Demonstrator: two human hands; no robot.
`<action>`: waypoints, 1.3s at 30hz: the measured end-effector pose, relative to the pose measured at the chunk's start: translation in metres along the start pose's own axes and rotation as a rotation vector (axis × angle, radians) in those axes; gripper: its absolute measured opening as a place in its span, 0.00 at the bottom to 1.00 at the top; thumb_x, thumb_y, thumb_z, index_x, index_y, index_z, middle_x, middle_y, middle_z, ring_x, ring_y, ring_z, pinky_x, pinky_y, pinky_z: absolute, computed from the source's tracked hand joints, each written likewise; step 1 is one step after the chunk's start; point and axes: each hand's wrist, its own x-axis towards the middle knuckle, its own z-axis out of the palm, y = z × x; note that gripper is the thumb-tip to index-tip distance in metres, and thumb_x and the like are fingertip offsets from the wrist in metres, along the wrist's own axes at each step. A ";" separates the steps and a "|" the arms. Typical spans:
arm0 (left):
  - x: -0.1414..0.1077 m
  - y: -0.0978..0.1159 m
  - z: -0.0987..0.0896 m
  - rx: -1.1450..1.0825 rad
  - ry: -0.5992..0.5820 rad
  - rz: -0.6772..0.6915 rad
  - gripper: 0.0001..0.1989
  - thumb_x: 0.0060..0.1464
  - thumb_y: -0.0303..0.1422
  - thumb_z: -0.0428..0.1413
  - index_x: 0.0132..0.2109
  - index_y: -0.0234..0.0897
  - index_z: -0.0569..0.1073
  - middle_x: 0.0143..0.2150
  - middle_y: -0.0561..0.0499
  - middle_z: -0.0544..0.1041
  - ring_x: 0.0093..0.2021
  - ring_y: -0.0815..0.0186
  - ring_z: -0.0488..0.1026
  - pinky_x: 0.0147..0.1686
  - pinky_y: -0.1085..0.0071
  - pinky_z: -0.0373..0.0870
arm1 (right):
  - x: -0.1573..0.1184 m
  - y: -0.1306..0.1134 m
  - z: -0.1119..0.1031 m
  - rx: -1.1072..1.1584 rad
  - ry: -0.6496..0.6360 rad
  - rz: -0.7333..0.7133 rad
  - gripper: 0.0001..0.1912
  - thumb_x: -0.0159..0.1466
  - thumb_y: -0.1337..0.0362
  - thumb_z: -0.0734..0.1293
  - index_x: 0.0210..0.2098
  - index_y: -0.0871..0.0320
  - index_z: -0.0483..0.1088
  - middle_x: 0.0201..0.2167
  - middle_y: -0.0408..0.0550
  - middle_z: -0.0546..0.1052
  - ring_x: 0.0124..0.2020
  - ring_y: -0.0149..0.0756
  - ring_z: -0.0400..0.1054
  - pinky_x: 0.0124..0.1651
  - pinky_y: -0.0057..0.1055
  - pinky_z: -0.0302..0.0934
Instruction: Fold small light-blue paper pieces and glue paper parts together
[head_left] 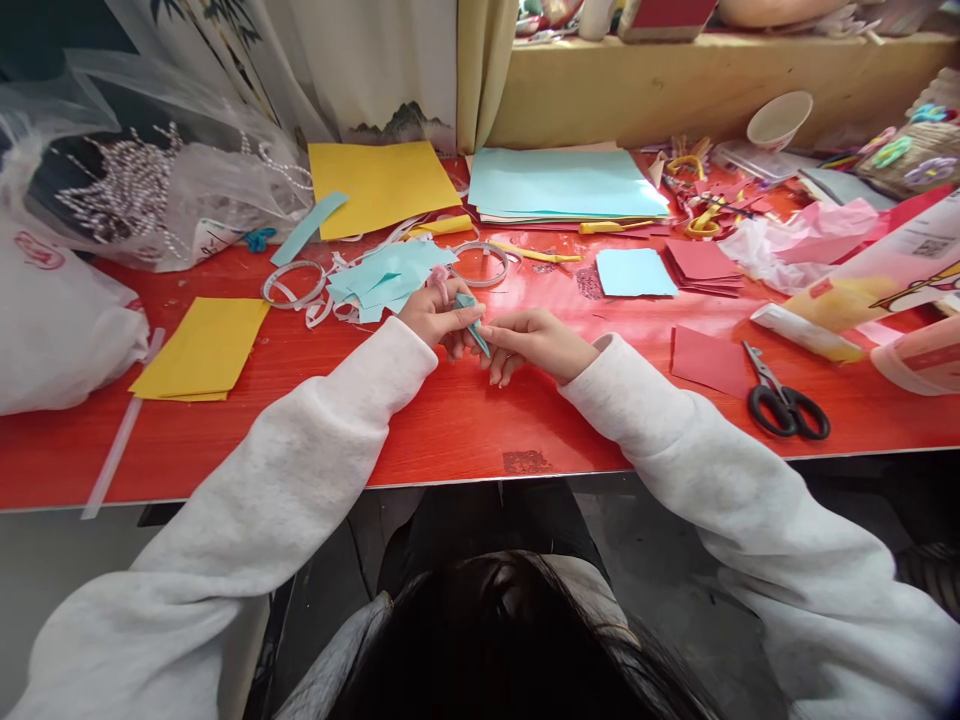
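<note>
A small folded piece of light blue paper (475, 325) is pinched between my two hands above the red table. My left hand (442, 315), with a pink band on a finger, grips it from the left. The thumb and finger of my right hand (536, 342) close on its right edge. Just behind my left hand lies a loose heap of light blue paper pieces (386, 275). To the right of my hands are a light blue square (636, 273) and a stack of dark red squares (703, 267).
Black-handled scissors (784, 400) lie at the right beside a red sheet (709, 360). Tape rolls (294, 285) sit left of my hands. Yellow sheets (201, 348) are at the left. Large blue sheets (562, 183) lie at the back; a plastic bag (60, 320) stands far left.
</note>
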 end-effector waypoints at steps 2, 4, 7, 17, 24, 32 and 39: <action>0.000 0.001 0.001 0.061 0.024 -0.006 0.12 0.45 0.33 0.61 0.27 0.32 0.64 0.16 0.54 0.70 0.13 0.71 0.66 0.12 0.78 0.62 | 0.000 0.001 -0.001 -0.017 0.003 -0.019 0.14 0.61 0.60 0.63 0.24 0.65 0.66 0.19 0.46 0.73 0.18 0.28 0.69 0.21 0.22 0.65; 0.000 0.002 0.001 0.128 0.081 -0.005 0.13 0.43 0.34 0.62 0.26 0.31 0.66 0.15 0.56 0.68 0.13 0.73 0.64 0.12 0.79 0.62 | -0.001 0.001 -0.001 -0.033 0.029 -0.051 0.14 0.61 0.61 0.64 0.24 0.65 0.66 0.19 0.45 0.72 0.17 0.27 0.68 0.20 0.22 0.63; -0.002 0.003 0.001 0.181 0.176 0.012 0.12 0.45 0.36 0.61 0.27 0.31 0.68 0.13 0.57 0.65 0.13 0.76 0.62 0.12 0.81 0.61 | -0.001 0.001 -0.001 -0.051 0.071 -0.084 0.13 0.60 0.61 0.65 0.24 0.65 0.67 0.18 0.44 0.71 0.16 0.26 0.66 0.19 0.21 0.62; -0.002 0.008 0.001 0.118 0.083 -0.087 0.14 0.46 0.35 0.61 0.23 0.29 0.67 0.16 0.55 0.67 0.16 0.75 0.65 0.14 0.79 0.65 | 0.000 0.002 -0.004 0.053 -0.008 -0.037 0.12 0.57 0.61 0.68 0.26 0.66 0.67 0.23 0.47 0.73 0.20 0.28 0.70 0.25 0.24 0.68; -0.008 0.013 -0.004 -0.016 0.054 -0.075 0.08 0.54 0.30 0.54 0.36 0.26 0.72 0.24 0.51 0.73 0.23 0.73 0.72 0.24 0.77 0.74 | 0.000 0.004 -0.009 0.162 0.000 -0.019 0.13 0.57 0.60 0.68 0.28 0.65 0.68 0.22 0.44 0.72 0.20 0.24 0.68 0.23 0.19 0.66; -0.004 0.018 -0.006 -0.004 0.079 -0.177 0.04 0.50 0.19 0.53 0.34 0.26 0.72 0.21 0.52 0.74 0.21 0.71 0.73 0.23 0.75 0.75 | 0.001 0.004 -0.010 0.178 0.002 0.004 0.10 0.57 0.63 0.67 0.29 0.66 0.69 0.22 0.45 0.72 0.19 0.25 0.68 0.22 0.20 0.65; -0.006 0.010 -0.005 0.016 0.055 -0.106 0.09 0.53 0.24 0.52 0.41 0.28 0.72 0.24 0.52 0.74 0.22 0.71 0.73 0.23 0.75 0.75 | 0.001 0.003 -0.009 0.114 0.061 0.005 0.10 0.55 0.64 0.69 0.26 0.67 0.69 0.18 0.45 0.71 0.16 0.26 0.67 0.18 0.20 0.61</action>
